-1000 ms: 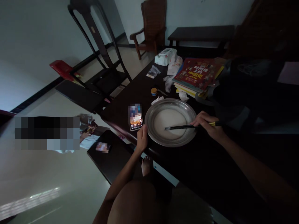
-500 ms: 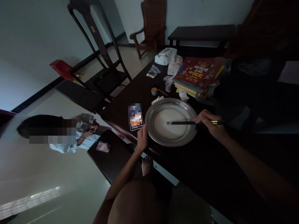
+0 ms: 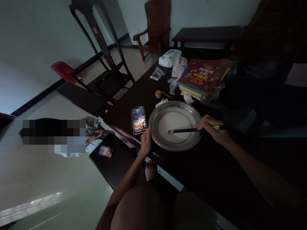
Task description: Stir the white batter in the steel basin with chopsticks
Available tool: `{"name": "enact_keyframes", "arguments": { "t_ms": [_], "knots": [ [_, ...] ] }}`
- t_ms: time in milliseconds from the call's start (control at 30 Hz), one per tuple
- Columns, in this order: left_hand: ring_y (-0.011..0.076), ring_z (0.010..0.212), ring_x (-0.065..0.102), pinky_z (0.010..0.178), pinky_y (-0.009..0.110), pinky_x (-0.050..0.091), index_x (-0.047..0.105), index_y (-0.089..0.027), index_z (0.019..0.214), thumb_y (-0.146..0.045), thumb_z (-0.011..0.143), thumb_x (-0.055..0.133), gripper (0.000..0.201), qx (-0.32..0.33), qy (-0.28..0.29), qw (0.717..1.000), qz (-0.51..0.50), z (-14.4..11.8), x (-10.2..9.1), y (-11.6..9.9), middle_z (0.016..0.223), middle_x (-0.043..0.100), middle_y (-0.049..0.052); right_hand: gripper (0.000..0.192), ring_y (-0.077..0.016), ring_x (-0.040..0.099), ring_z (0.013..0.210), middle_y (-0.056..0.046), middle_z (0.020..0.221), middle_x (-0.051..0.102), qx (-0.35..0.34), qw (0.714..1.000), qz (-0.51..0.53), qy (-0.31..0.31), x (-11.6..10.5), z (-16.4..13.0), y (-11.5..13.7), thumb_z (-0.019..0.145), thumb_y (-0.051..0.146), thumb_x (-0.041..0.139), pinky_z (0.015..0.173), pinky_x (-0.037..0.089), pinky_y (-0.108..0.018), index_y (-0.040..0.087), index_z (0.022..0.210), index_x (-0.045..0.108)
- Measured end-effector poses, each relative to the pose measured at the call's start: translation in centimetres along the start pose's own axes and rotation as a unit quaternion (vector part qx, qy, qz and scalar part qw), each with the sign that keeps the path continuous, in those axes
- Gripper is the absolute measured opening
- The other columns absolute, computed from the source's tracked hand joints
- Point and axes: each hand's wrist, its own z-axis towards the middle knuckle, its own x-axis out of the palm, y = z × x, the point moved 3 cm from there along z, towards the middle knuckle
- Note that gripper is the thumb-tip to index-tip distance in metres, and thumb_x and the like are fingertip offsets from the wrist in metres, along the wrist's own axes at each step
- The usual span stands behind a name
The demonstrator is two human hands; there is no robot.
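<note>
Other person: low on the left beside the small bench, mostly blurred out, with both hands close together.
Dark chair: tall-backed, standing beyond the small bench and next to the table.
Second phone: lying on the small bench, with a blurred screen.
Lit phone: lying on the table near its edge, just left of the bowl.
Left hand: touching the bowl at its left rim, with fingers bunched; cannot tell whether pinching the rim or only pressing against it.
Small jar: yellow-lidded, on the table beyond the bowl.
Bowl: metal, wide and shallow, resting on the table between both hands.
White liquid: pooled in the bottom of the bowl.
Chopsticks: black with a gold band, crossing the right rim, with tips at the white liquid; cannot tell how deep.
Books: stacked on the table beyond the bowl, topped with a red cover.
Right hand: pinching the chopsticks toward the gold-banded end, near the right rim.
</note>
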Motion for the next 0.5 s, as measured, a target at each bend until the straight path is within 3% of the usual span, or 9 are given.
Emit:
{"name": "enact_keyframes", "arguments": {
  "t_ms": [167, 333, 500],
  "knots": [
    [0.0166, 0.075, 0.052, 0.074, 0.028, 0.044, 0.058, -0.016, 0.071, -0.067, 0.089, 0.041, 0.056, 0.001, 0.001, 1.0, -0.004, 0.03, 0.05, -0.07, 0.071, 0.06, 0.003, 0.034, -0.0214, 0.064, 0.077, -0.002, 0.076, 0.072, 0.001, 0.999, 0.003, -0.033, -0.33, -0.04, -0.06, 0.096, 0.042, 0.053, 0.075, 0.05, -0.04, 0.028, 0.07, 0.071],
    [0.016, 0.074, 0.049, 0.073, 0.028, 0.042, 0.057, -0.017, 0.071, -0.069, 0.088, 0.04, 0.057, -0.004, 0.004, 1.0, -0.003, -0.01, 0.07, -0.21, 0.072, 0.058, 0.003, 0.032, -0.0214, 0.064, 0.077, -0.002, 0.077, 0.074, -0.015, 1.0, 0.006, 0.01, 0.07, -0.01, 0.08, 0.095, 0.041, 0.054, 0.076, 0.05, -0.041, 0.028, 0.071, 0.072],
    [0.0164, 0.076, 0.05, 0.074, 0.028, 0.042, 0.057, -0.016, 0.071, -0.071, 0.089, 0.037, 0.06, 0.001, 0.004, 1.0, 0.003, -0.03, 0.03, 0.02, 0.073, 0.058, 0.003, 0.035, -0.0231, 0.062, 0.079, -0.003, 0.072, 0.072, -0.015, 0.999, -0.004, -0.04, -0.35, 0.01, 0.14, 0.096, 0.041, 0.053, 0.076, 0.049, -0.042, 0.029, 0.069, 0.072]
  ]
}}
